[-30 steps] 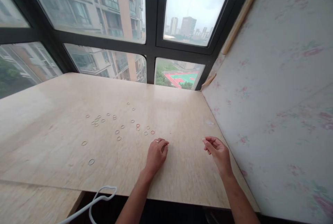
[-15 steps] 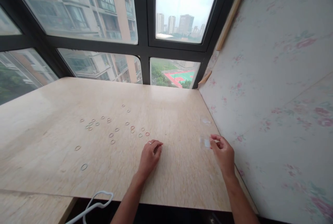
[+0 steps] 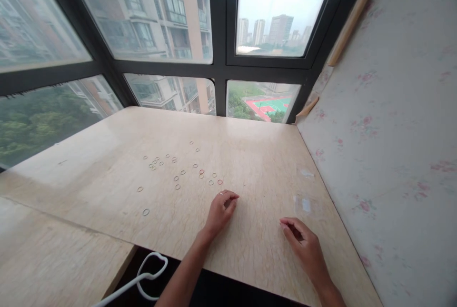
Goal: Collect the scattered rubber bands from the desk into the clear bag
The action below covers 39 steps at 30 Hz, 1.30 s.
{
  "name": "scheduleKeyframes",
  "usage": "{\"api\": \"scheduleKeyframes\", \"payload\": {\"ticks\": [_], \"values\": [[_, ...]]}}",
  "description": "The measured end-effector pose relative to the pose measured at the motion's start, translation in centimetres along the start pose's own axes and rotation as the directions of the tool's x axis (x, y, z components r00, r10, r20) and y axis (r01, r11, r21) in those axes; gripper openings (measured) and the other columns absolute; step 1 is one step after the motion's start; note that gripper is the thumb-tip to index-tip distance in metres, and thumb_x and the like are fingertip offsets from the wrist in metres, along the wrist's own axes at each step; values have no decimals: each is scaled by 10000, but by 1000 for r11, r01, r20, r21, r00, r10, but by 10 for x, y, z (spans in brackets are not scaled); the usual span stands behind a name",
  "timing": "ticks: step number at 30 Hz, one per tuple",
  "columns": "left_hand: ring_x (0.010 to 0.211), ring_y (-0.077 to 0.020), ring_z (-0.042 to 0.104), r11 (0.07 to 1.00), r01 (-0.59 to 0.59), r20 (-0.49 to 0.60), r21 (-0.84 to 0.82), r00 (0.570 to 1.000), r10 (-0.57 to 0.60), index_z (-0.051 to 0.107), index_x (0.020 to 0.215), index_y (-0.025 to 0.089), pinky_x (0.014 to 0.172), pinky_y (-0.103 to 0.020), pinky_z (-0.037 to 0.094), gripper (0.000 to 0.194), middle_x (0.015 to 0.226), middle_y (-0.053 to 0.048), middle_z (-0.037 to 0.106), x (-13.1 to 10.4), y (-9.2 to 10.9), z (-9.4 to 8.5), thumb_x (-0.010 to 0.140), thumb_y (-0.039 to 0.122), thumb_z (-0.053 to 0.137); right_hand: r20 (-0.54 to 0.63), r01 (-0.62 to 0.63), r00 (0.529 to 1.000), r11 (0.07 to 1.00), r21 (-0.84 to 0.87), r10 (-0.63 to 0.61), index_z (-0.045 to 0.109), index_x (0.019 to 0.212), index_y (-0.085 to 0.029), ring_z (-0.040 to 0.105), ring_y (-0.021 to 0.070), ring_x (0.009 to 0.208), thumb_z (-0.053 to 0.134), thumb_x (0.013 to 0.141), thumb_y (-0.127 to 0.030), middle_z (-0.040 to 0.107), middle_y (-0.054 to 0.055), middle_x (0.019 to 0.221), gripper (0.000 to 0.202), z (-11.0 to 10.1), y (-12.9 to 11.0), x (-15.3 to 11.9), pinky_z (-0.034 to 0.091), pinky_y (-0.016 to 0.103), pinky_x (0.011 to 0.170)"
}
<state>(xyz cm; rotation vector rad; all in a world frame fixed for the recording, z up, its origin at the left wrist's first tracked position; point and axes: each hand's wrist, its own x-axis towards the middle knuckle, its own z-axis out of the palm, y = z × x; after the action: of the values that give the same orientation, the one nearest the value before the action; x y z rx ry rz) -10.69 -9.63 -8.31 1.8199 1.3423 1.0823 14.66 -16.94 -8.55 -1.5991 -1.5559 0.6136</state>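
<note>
- Right hand (image 3: pixel 303 242): withdrawn toward the viewer from the clear plastic piece (image 3: pixel 307 205) on the tabletop (image 3: pixel 264 240); thumb and fingertips close, contents indeterminable.
- Left hand (image 3: pixel 221 211): unmoved near the red ring (image 3: pixel 220 183); fingertips bunched, contents indeterminable.
- Other thin rings (image 3: pixel 146 215): unchanged, scattered leftward.

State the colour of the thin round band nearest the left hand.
Red: the thin round band nearest the left hand, best seen in the head view.
</note>
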Motion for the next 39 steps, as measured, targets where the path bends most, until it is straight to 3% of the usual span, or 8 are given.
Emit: {"api": "scheduleKeyframes", "payload": {"ticks": [6,12,15,17,21,25,32,39], "values": [[829,-172,647,990,104,-4,-92,994,-105,672,864,187,742,-291,508,182,892,-52,704,0,-10,-42,847,273,513,11,80,997,993,-83,-80,701,853,-211,664,221,776,513,843,-494,709,92,884,339,3,7,-1,553,307,663],[825,-187,649,963,233,-257,137,947,-192,668,887,181,738,-299,515,212,923,-53,709,10,-40,-130,830,310,509,3,102,995,988,-113,-103,703,857,-220,674,224,755,507,831,-530,719,87,882,367,4,15,0,563,314,659],[834,-188,634,854,344,-325,391,919,-222,645,956,166,779,-301,497,236,981,-70,690,12,-57,-183,830,269,475,-4,122,992,985,-121,-123,703,842,-225,676,221,739,514,821,-542,720,83,870,370,4,17,0,565,310,655],[849,-188,624,678,461,-329,573,886,-326,619,1035,170,810,-299,477,274,1037,-74,667,8,-68,-215,807,237,482,-2,132,991,984,-124,-133,705,833,-223,675,221,728,517,815,-552,720,85,861,380,4,18,1,565,309,650],[871,-258,614,568,550,-355,612,833,-425,644,887,160,785,-335,459,199,905,-104,665,-5,-89,-258,722,206,544,1,132,991,982,-135,-133,707,824,-225,673,229,718,514,803,-581,721,88,853,406,4,20,1,567,319,636],[847,-249,612,563,541,-311,625,834,-457,625,741,192,752,-313,440,98,825,-74,668,-13,-99,-269,739,237,538,-2,120,993,983,-138,-122,706,823,-227,669,229,699,519,791,-598,719,85,840,418,5,20,2,565,323,630],[799,-231,590,579,545,-290,607,829,-477,526,624,202,675,-291,408,82,793,-64,648,-11,-102,-265,704,182,532,3,112,994,984,-141,-113,700,835,-217,663,215,691,522,800,-580,716,79,833,405,5,18,1,551,304,623],[724,-179,587,696,499,-229,517,863,-450,476,729,199,646,-274,428,72,772,-30,627,2,-76,-232,781,190,427,17,130,991,983,-130,-129,687,872,-208,658,218,739,508,843,-516,706,85,873,358,6,15,2,539,317,645]]}}
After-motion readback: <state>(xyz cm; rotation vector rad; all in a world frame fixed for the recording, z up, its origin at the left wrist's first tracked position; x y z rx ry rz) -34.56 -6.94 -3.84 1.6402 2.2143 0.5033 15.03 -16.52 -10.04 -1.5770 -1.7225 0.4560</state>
